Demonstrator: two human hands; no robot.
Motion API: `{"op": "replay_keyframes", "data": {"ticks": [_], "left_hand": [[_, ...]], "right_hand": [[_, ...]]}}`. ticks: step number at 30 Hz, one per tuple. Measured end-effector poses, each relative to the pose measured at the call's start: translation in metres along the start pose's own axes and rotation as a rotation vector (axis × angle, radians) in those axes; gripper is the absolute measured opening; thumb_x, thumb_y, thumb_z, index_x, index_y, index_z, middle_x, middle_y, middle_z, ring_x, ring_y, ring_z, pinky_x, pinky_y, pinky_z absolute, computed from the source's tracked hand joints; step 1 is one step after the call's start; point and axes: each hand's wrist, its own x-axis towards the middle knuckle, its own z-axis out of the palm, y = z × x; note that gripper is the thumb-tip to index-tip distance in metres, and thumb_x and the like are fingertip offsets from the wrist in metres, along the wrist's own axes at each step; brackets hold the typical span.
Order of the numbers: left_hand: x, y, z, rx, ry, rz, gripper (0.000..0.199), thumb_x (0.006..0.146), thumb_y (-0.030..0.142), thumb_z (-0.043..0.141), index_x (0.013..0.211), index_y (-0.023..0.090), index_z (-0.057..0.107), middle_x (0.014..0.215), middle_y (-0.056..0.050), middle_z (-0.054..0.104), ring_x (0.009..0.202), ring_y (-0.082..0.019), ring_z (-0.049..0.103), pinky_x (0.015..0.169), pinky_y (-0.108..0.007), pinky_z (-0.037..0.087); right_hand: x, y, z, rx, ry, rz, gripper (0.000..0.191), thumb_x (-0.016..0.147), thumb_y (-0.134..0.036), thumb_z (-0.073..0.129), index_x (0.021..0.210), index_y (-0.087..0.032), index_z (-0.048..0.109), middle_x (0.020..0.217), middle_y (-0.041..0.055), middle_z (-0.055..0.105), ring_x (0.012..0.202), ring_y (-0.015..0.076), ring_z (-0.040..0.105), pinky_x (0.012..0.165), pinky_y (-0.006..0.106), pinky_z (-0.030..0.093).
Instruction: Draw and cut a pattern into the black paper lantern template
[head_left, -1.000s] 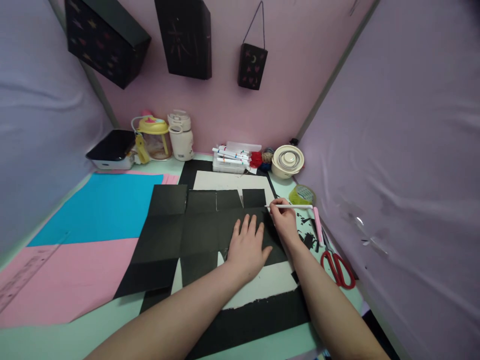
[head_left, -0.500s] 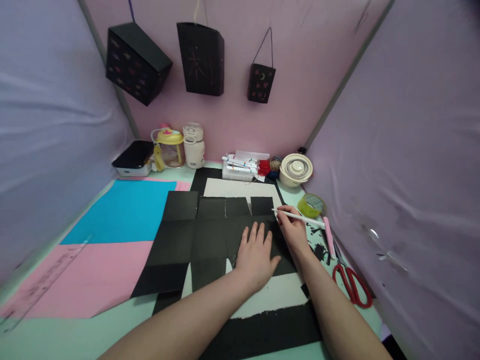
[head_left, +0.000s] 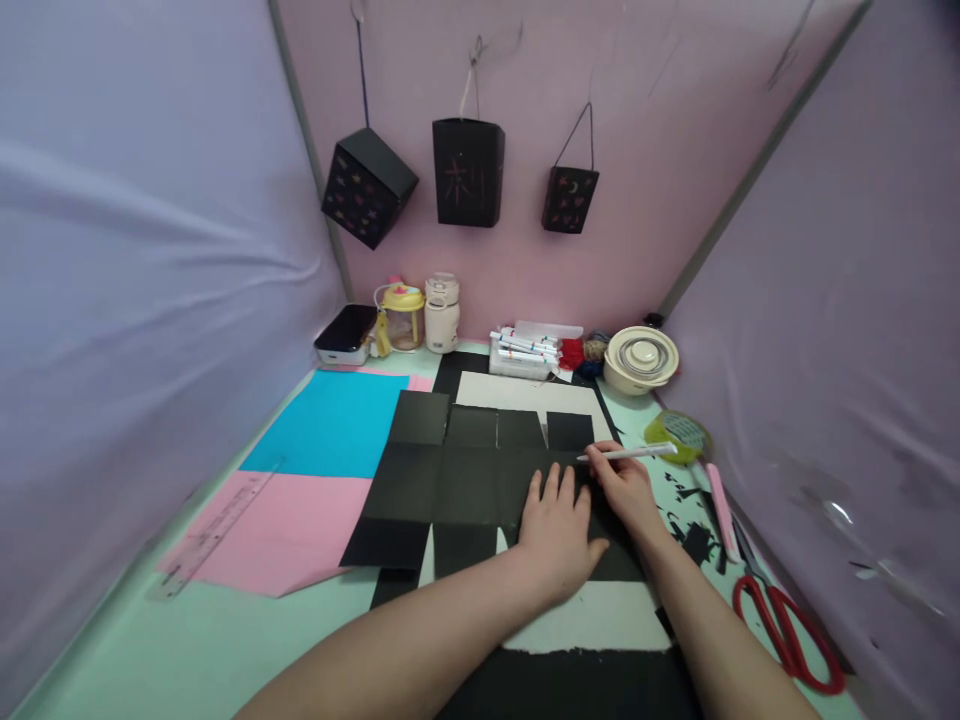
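Medium-dim, soft, fairly even light; source out of frame. Creased pale-lavender left wall sheet at 9 o'clock has a bluish-white sheen. Duller lavender right wall sheet at 3 o'clock, small white glare spot at 4. Flat, cut matte-black paper near centre: dark, faint sheen. Wide-angle stretch, grey corner strips slanting outward. Clear plastic ruler at 8 o'clock: markings too soft to read. Extreme 2 o'clock corner darkens.

Matt black paper; smooth, clear plastic ruler.
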Motion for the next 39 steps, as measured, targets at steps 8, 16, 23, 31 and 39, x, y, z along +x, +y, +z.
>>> {"op": "replay_keyframes", "data": {"ticks": [8, 16, 23, 31, 39], "left_hand": [[0.003, -0.004, -0.003, -0.055, -0.034, 0.018, 0.073, 0.092, 0.058, 0.041, 0.148, 0.012, 0.036, 0.158, -0.018, 0.025, 0.148, -0.034, 0.014, 0.119, -0.055, 0.011], [0.001, -0.003, 0.003, -0.067, -0.001, 0.024, 0.073, 0.093, 0.057, 0.037, 0.149, 0.012, 0.033, 0.159, -0.018, 0.024, 0.148, -0.035, 0.012, 0.118, -0.057, 0.01], [-0.002, -0.003, 0.003, -0.051, 0.014, 0.04, 0.072, 0.094, 0.057, 0.034, 0.148, 0.009, 0.036, 0.158, -0.02, 0.024, 0.147, -0.036, 0.013, 0.118, -0.056, 0.009], [-0.002, -0.004, 0.01, -0.012, 0.063, 0.042, 0.071, 0.094, 0.059, 0.033, 0.147, 0.012, 0.038, 0.158, -0.018, 0.026, 0.147, -0.034, 0.015, 0.118, -0.054, 0.01], [0.0, -0.004, 0.008, 0.005, 0.077, 0.025, 0.068, 0.092, 0.056, 0.042, 0.145, 0.013, 0.042, 0.157, -0.017, 0.029, 0.147, -0.034, 0.019, 0.118, -0.054, 0.014]], "right_hand": [[0.001, 0.002, -0.001, -0.106, -0.008, -0.004, 0.04, 0.086, -0.059, 0.054, 0.084, -0.021, 0.064, 0.062, 0.0005, 0.06, 0.061, 0.0185, 0.056, 0.064, 0.031, 0.044], [-0.001, 0.0, -0.003, -0.12, 0.01, 0.017, 0.041, 0.084, -0.061, 0.055, 0.083, -0.021, 0.065, 0.062, 0.0014, 0.06, 0.057, 0.0179, 0.053, 0.059, 0.032, 0.043], [-0.002, -0.007, -0.004, -0.006, 0.061, 0.031, 0.044, 0.082, -0.063, 0.057, 0.074, -0.02, 0.06, 0.054, -0.001, 0.054, 0.047, 0.0137, 0.046, 0.048, 0.027, 0.037], [-0.001, -0.007, -0.004, -0.035, 0.117, 0.025, 0.039, 0.08, -0.058, 0.062, 0.081, -0.019, 0.065, 0.061, 0.0024, 0.06, 0.053, 0.0156, 0.051, 0.051, 0.029, 0.042], [0.004, -0.001, -0.001, 0.135, 0.204, 0.061, 0.031, 0.08, -0.05, 0.063, 0.083, -0.019, 0.061, 0.062, -0.0021, 0.056, 0.055, 0.0136, 0.048, 0.053, 0.027, 0.039]]}}
